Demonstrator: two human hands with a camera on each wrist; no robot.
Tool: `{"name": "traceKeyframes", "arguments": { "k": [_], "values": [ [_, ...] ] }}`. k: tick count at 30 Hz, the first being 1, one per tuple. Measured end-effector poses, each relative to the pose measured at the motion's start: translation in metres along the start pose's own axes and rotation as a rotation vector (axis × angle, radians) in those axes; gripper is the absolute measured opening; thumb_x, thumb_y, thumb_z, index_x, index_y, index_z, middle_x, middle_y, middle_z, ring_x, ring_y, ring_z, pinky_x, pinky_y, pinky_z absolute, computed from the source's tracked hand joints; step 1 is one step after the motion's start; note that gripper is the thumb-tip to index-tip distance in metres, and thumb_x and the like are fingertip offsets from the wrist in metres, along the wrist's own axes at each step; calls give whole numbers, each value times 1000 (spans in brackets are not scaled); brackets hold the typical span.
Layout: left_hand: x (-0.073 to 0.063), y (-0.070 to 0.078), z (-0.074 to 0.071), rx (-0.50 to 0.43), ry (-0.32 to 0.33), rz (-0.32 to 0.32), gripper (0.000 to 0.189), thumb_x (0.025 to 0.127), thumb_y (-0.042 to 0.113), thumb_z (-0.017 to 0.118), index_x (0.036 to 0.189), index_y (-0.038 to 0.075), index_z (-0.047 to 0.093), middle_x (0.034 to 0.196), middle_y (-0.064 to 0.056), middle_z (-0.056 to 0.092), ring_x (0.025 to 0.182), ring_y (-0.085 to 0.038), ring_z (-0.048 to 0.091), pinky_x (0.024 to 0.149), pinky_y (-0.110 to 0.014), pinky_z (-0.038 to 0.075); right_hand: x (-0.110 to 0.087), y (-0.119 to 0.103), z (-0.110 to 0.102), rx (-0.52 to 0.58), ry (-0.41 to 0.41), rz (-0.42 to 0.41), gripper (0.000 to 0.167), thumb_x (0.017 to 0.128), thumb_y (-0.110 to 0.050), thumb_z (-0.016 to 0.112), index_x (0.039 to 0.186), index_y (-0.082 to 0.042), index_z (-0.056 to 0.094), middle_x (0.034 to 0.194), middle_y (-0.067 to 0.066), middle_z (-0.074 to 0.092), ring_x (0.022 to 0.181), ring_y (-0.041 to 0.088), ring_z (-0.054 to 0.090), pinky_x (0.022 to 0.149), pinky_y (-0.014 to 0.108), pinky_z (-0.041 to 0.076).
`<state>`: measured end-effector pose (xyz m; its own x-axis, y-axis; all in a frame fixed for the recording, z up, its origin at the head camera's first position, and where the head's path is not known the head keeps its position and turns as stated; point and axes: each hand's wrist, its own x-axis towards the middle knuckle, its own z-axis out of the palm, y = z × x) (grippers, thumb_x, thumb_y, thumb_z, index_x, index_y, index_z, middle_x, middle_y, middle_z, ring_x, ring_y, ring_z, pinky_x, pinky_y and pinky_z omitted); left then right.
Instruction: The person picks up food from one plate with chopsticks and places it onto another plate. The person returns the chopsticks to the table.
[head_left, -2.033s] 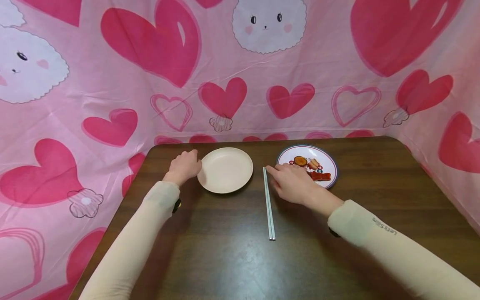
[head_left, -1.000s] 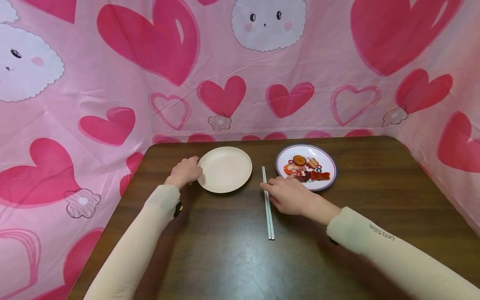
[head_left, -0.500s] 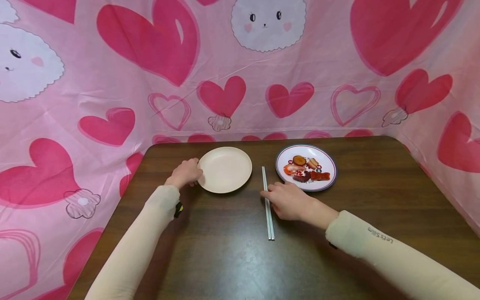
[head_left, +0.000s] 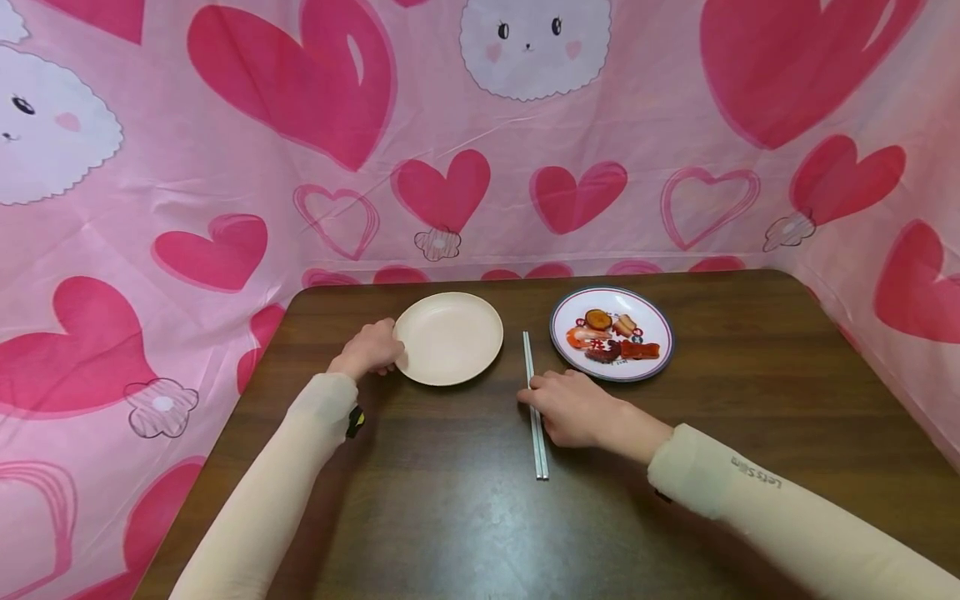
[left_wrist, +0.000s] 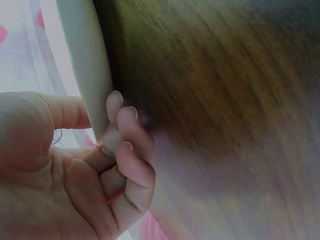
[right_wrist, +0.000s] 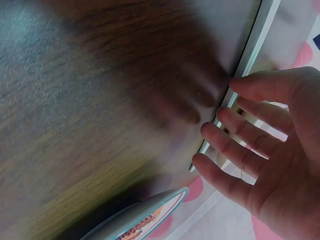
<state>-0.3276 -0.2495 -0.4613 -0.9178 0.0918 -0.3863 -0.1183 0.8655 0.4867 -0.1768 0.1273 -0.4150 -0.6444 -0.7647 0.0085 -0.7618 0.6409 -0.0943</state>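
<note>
A cream plate (head_left: 450, 337) lies at the back left of the table. My left hand (head_left: 369, 348) pinches its left rim; in the left wrist view the thumb is above the rim (left_wrist: 90, 65) and the bent fingers (left_wrist: 134, 167) curl beneath. A pair of pale, metal-ended chopsticks (head_left: 538, 450) lies lengthwise on the table, right of this plate. My right hand (head_left: 573, 408) is over their middle, one finger reaching across them. In the right wrist view the thumb tip and spread fingertips (right_wrist: 210, 132) are right at the chopsticks (right_wrist: 252, 47), with gaps between the fingers.
To the right of the chopsticks is a white plate (head_left: 613, 371) with a blue rim and food pictures on its face, close beyond my right hand. The dark wooden table (head_left: 750, 375) ends at a pink heart-patterned cloth (head_left: 517, 192) behind and at the sides.
My right hand has drawn back toward me along the chopsticks, uncovering the patterned plate. My left hand has shifted slightly at the cream plate's rim. Both plates and the chopsticks stay in place.
</note>
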Motion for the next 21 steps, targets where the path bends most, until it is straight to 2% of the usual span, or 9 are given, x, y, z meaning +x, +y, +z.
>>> {"name": "traceKeyframes", "arguments": {
  "k": [1,4,5,6,9,11,12,18,21],
  "values": [
    [7,-5,3,-3,11,-3,62,79,19,77,131,0,49,79,-14,69,66,-31,67,56,-43,54,0,0,0,-2,0,0,33,84,-7,78,116,-9,73,99,7,67,94,27,66,74,47,54],
    [5,-3,2,13,13,12,60,83,19,74,132,-3,50,81,-15,67,66,-32,67,57,-44,55,1,-1,1,-4,-2,0,33,83,-6,78,116,-9,73,100,7,68,95,28,66,76,48,54],
    [-8,4,0,18,12,31,58,84,17,72,133,-4,50,80,-15,66,65,-30,65,57,-42,54,1,-1,2,-5,-5,0,34,83,-6,78,116,-9,73,101,7,68,96,28,66,76,49,54],
    [-12,6,-1,25,9,32,56,85,18,71,132,-4,50,81,-15,65,66,-30,65,58,-43,53,1,-1,2,-9,-4,-2,34,82,-6,78,115,-10,73,101,7,68,96,28,66,76,49,55],
    [-3,-2,3,22,16,37,51,84,18,69,127,-4,51,78,-15,64,63,-30,64,54,-42,52,1,-1,3,-9,-17,1,34,81,-6,79,114,-10,74,100,7,68,96,28,66,78,49,55],
    [-8,3,1,24,4,21,50,85,18,69,126,-5,50,79,-15,64,63,-30,64,55,-42,52,1,-1,2,-1,-29,8,34,81,-6,80,114,-10,74,99,7,67,96,28,65,79,49,55],
    [-3,2,0,23,7,-1,51,84,19,69,124,-5,49,78,-15,65,63,-30,65,54,-42,52,1,-1,2,3,-35,12,33,81,-6,80,113,-10,74,98,6,67,95,27,65,79,49,55],
    [-34,31,-7,21,-6,-28,49,87,16,68,125,-7,47,82,-18,67,67,-31,67,60,-42,55,1,-1,0,29,-48,23,31,81,-5,81,111,-11,75,96,5,65,93,26,64,79,49,55],
    [-26,24,-4,23,-1,-23,53,86,16,67,127,-8,44,81,-16,66,66,-31,65,59,-42,53,1,-1,0,29,-38,18,28,81,-5,80,108,-11,75,93,4,65,92,25,64,77,48,55]
  ]
}}
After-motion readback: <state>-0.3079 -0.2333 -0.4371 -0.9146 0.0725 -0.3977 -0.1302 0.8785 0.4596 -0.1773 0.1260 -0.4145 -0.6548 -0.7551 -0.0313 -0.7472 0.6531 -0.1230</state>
